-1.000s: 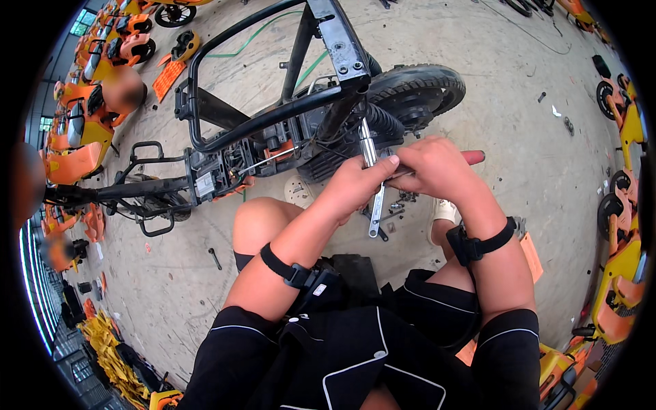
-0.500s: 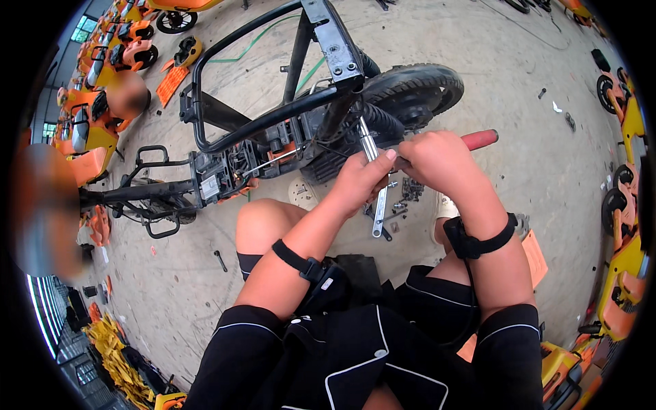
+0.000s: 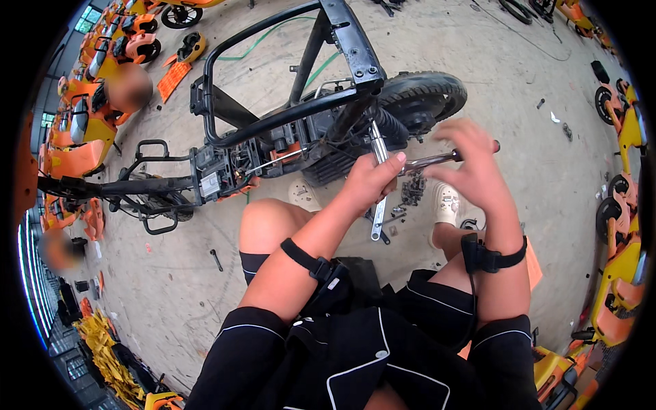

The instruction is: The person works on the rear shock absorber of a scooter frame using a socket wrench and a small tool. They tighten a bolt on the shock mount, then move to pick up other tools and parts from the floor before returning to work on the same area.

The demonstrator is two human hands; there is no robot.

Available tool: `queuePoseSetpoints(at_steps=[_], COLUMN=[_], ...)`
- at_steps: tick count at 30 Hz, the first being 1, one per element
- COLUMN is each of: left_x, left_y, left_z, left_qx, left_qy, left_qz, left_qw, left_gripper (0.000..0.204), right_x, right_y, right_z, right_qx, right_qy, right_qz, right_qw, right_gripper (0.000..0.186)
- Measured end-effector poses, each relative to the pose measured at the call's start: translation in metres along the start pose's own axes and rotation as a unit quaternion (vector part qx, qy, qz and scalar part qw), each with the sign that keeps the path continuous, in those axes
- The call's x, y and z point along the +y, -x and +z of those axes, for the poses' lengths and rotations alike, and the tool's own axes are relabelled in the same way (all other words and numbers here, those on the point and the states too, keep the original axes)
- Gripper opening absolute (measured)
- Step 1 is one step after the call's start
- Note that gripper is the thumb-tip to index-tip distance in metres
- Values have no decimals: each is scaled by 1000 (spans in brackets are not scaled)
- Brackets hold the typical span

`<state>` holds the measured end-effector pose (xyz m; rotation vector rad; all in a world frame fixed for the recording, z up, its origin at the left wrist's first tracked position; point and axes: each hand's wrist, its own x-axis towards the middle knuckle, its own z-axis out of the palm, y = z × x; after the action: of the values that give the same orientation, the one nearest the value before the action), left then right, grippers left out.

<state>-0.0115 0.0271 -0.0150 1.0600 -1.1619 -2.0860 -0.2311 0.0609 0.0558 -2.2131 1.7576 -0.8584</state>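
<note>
My left hand [image 3: 372, 181] is closed round the head end of a ratchet wrench [image 3: 430, 162]. A chrome socket [image 3: 378, 142] runs up from this hand to the black motorbike frame [image 3: 273, 126], below the rear shock absorber [image 3: 391, 126]. My right hand [image 3: 471, 164] is open, its fingers spread about the wrench's handle. The handle's dark red end shows past the fingers; whether the palm touches it I cannot tell. Below my left hand hangs or lies a flat chrome spanner [image 3: 378, 222]; its upper end is hidden.
The stripped bike's rear wheel [image 3: 427, 99] stands beyond my hands. Loose bolts [image 3: 412, 190] lie on the concrete between my feet, with a small tool [image 3: 216, 260] further left. A yellow helmet [image 3: 191, 46] sits at the far left. Rows of yellow-orange bikes [image 3: 618, 301] line both sides.
My right hand has loosened from the wrench handle and spread its fingers, moving to the right. My left hand keeps its hold. The bike has shifted slightly right in view.
</note>
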Motion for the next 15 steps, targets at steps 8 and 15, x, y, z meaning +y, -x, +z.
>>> queuePoseSetpoints(at_steps=[8, 15], left_x=[-6, -3], left_y=[-6, -5], left_z=[1, 3], left_qx=[-2, -6], left_qy=[9, 19], left_qz=[-9, -2], left_qw=[1000, 1000], left_gripper=[43, 43], right_x=[71, 101], right_y=[7, 3], right_z=[-7, 23], right_qx=[244, 363], right_qy=[-353, -687], right_qz=[482, 440], right_qw=[764, 451], right_gripper=[48, 17])
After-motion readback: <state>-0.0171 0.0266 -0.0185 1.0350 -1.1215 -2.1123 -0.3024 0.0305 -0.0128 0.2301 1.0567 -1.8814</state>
